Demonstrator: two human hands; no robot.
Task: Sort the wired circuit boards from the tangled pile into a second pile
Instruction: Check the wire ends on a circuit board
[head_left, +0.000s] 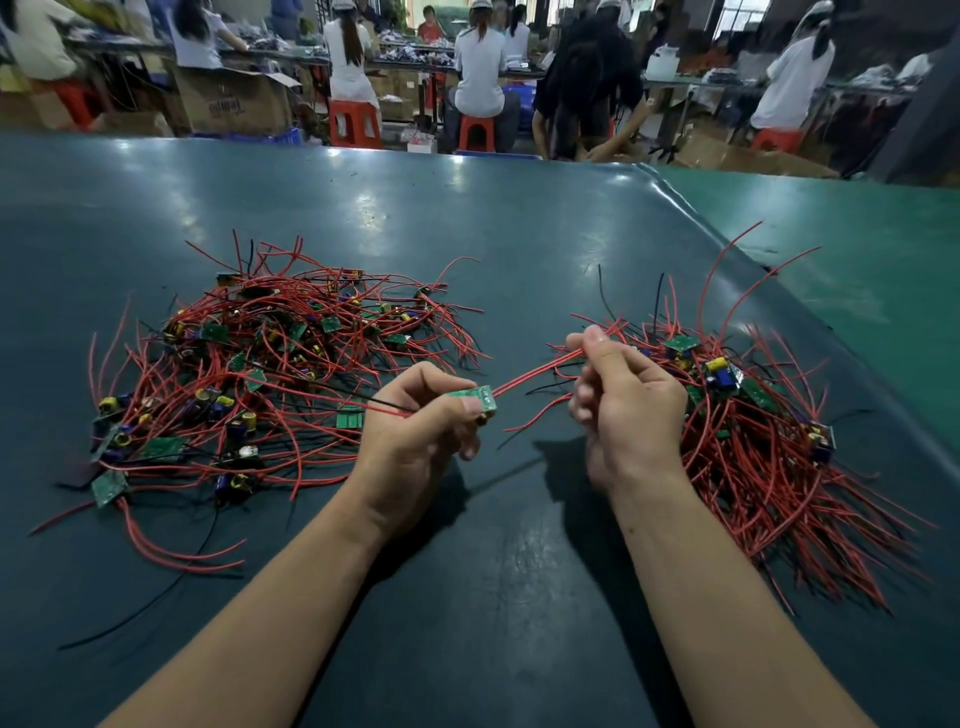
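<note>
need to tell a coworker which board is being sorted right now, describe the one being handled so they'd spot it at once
Start at the dark green table with a red-wired pile on each side, and look at the bare gap between them. There the left hand pinches a small green circuit board, and the right hand grips its red wires, stretched between the hands. Unlike every other board, it is lifted clear of both piles.

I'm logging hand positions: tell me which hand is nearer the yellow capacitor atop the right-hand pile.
Right. The right hand, pinching red wires, sits just left of the yellow capacitor; the left hand, gripping a green board, is farther left, nearer the tangled pile.
</note>
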